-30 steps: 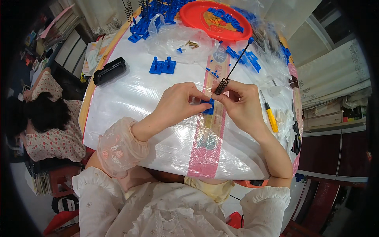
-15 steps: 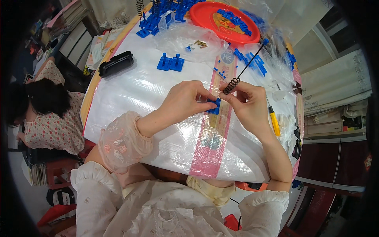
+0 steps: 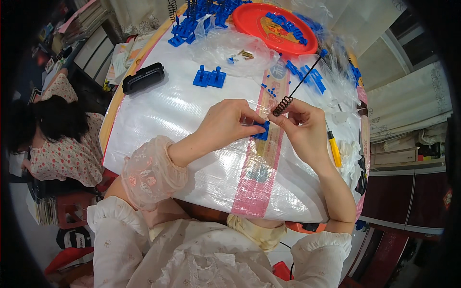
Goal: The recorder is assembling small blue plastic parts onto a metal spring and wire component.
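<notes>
My left hand [image 3: 229, 124] and my right hand [image 3: 301, 126] meet over the middle of a table covered in a white woven sheet [image 3: 168, 120]. Between their fingertips sits a small blue plastic part [image 3: 262, 130], pinched by both. My right hand also holds a thin black rod with a coiled spring [image 3: 284, 104] at its lower end; the rod slants up and to the right, ending in a blue tip.
An orange round tray [image 3: 254, 19] with blue parts stands at the far side. More blue parts [image 3: 210, 77] and clear plastic bags lie around it. A black case [image 3: 143, 78] is at the left, a yellow-handled tool [image 3: 334, 152] at the right. Another person sits at the left.
Both hands have stayed together on the blue part, with the spring rod tilting slightly. The view has shifted a little.
</notes>
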Action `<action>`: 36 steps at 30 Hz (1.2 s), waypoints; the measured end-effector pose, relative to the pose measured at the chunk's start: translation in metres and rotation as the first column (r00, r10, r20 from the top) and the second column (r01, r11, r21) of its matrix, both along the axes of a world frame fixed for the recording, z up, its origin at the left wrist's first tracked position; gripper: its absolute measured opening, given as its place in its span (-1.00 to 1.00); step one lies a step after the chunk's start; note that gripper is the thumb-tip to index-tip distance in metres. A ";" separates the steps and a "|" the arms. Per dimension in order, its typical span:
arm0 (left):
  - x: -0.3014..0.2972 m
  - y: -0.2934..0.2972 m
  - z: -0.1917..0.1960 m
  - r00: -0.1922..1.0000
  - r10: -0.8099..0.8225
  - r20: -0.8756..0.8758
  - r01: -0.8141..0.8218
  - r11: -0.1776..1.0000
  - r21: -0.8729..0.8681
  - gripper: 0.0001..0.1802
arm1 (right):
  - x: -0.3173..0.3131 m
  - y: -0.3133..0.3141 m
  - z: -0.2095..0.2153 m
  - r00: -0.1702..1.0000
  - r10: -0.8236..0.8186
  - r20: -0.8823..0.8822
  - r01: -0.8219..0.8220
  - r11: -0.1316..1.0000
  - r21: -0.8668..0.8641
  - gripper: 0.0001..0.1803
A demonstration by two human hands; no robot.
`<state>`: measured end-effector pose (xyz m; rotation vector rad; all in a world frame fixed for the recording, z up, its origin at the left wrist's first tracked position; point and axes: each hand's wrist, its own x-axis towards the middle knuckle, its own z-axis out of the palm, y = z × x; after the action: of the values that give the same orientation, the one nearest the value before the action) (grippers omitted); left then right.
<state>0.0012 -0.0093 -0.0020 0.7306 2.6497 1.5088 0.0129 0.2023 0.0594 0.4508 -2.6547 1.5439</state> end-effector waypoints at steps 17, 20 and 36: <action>0.001 0.004 0.007 0.995 0.010 0.099 -0.010 1.000 0.002 -0.76 | 0.000 0.002 0.004 0.999 0.032 -0.034 -0.033 0.998 -0.044 -0.89; 0.001 0.005 0.006 0.996 0.006 0.087 -0.006 1.000 0.002 -0.76 | 0.000 0.003 0.004 0.998 0.026 -0.062 -0.028 0.999 -0.031 -0.89; 0.000 0.004 0.005 0.998 -0.004 0.064 0.004 1.000 0.010 -0.75 | 0.000 0.002 0.003 0.995 0.026 -0.095 -0.028 0.999 -0.026 -0.89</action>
<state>0.0014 -0.0052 0.0029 0.6761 2.5949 1.5192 0.0132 0.2043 0.0628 0.5464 -2.5644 1.5231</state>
